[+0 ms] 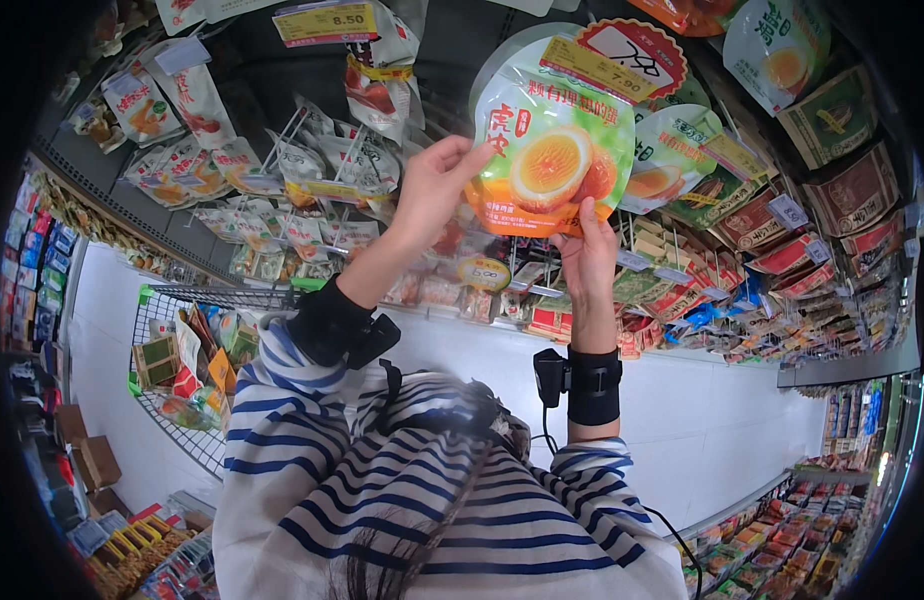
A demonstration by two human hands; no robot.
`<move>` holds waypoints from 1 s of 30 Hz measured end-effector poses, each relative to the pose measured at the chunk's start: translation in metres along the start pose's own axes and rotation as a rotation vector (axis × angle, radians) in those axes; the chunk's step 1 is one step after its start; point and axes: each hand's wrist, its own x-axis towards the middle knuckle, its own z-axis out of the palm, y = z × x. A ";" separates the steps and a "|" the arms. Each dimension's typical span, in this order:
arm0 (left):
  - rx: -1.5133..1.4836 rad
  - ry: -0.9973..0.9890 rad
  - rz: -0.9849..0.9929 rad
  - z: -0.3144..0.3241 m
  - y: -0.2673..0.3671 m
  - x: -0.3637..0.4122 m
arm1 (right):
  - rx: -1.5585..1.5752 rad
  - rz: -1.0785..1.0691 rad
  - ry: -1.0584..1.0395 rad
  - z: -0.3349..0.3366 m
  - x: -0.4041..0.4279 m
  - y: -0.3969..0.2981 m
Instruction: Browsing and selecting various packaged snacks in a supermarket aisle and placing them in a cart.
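Note:
A round-topped plastic pouch of egg snacks (552,165) faces me, green and orange with a halved egg pictured on it. My left hand (435,184) pinches its left edge between thumb and fingers. At its lower right corner, my right hand (589,244) grips the bottom edge, thumb in front. A yellow price tag (600,69) and a red scalloped sign (642,56) overlap the top of the pouch. Whether the pouch still hangs on a hook behind them, I cannot tell. Similar egg pouches (675,154) hang just to the right.
Hooks with white snack pouches (338,161) fill the rack on the left. Green and red packets (739,217) hang on the right. A wire shopping cart (150,311) with several packages stands at my left. Cardboard boxes (94,457) and another goods display (784,525) lie farther back.

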 end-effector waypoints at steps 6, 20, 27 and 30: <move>-0.121 -0.005 -0.087 -0.005 -0.007 0.002 | 0.035 -0.032 0.031 0.005 -0.001 0.002; -0.275 0.022 -0.228 -0.013 -0.022 0.018 | 0.028 -0.029 0.004 -0.007 0.009 0.005; -0.232 -0.082 -0.136 -0.022 -0.033 0.009 | -0.037 -0.110 0.152 -0.035 0.017 0.011; -0.087 -0.011 -0.160 -0.033 -0.024 -0.013 | -0.099 -0.174 0.139 -0.032 0.017 0.012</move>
